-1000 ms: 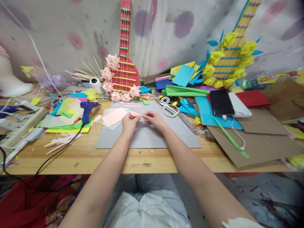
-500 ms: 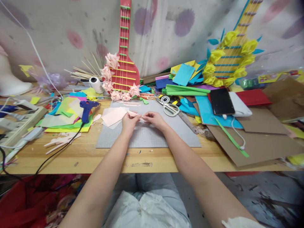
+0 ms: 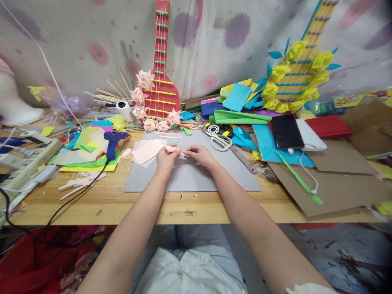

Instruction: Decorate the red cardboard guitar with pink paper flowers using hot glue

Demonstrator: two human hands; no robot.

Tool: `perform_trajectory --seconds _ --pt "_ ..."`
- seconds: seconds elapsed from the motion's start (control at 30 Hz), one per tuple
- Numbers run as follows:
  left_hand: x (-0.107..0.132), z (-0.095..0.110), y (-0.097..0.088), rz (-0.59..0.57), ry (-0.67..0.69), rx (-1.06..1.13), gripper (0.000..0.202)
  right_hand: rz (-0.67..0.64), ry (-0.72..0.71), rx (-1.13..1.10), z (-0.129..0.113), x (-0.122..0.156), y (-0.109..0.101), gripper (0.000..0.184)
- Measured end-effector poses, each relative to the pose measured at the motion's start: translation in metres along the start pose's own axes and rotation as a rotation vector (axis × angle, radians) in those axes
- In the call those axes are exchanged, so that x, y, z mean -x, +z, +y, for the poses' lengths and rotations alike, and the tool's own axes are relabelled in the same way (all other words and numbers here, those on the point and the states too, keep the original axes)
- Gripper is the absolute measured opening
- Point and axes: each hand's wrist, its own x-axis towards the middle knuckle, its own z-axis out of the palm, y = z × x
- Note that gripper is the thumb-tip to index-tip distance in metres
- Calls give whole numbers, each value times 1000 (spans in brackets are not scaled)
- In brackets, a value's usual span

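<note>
Between my two hands, over the grey cutting mat (image 3: 190,179), is a small piece of pale pink paper (image 3: 172,149). My left hand (image 3: 167,158) pinches its left part between thumb and fingers. At its other end, the fingertips of my right hand (image 3: 198,155) close on the paper. Much of the piece is covered by my fingers, so its exact shape is hard to make out. Flat pink paper sheets (image 3: 147,152) lie on the mat just left of my left hand. A narrow pink strip (image 3: 170,135) rests behind my hands.
Scissors (image 3: 221,142) and a metal ruler (image 3: 241,159) lie right of my hands. A blue glue gun (image 3: 112,145) stands left on coloured paper. Behind are a red paper instrument (image 3: 162,96) with pink flowers and a yellow one (image 3: 295,77). A phone (image 3: 287,131) lies right.
Both hands stay almost in place, still pinching the pink paper. My left fingers have shifted slightly on it. The whole view has moved a little.
</note>
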Motion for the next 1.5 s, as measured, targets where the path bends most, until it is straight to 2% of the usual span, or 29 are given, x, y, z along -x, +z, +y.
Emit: perform_trajectory --seconds 0.2,0.4,0.57,0.7,0.8,0.9,1.03,1.23,1.37,1.5 --pt "-2 0 -1 66 -8 44 39 33 116 -37 0 -2 -5 19" --pt "-7 5 -9 178 44 111 37 2 151 -79 -1 0 -9 19" --pt "-9 8 -14 199 31 141 35 -54 169 -177 -1 1 -9 13" --pt "-9 9 -16 150 10 153 42 -74 180 -201 -1 2 -11 13" --pt "-9 7 -18 34 -2 168 52 -86 174 -191 0 2 -12 13" --pt "-9 3 -17 -74 24 79 56 -93 140 -167 2 0 -9 14" --pt "-9 0 -14 -46 81 -59 56 -77 46 -82 3 -2 -4 19" --pt "-6 0 -12 -42 66 -154 58 -58 -10 34 3 -2 -2 17" --pt "-5 0 -12 -84 76 -67 53 -27 -21 77 2 -3 -6 17" --pt "-6 -1 -14 -109 80 23 48 -52 5 1 0 -3 -9 15"
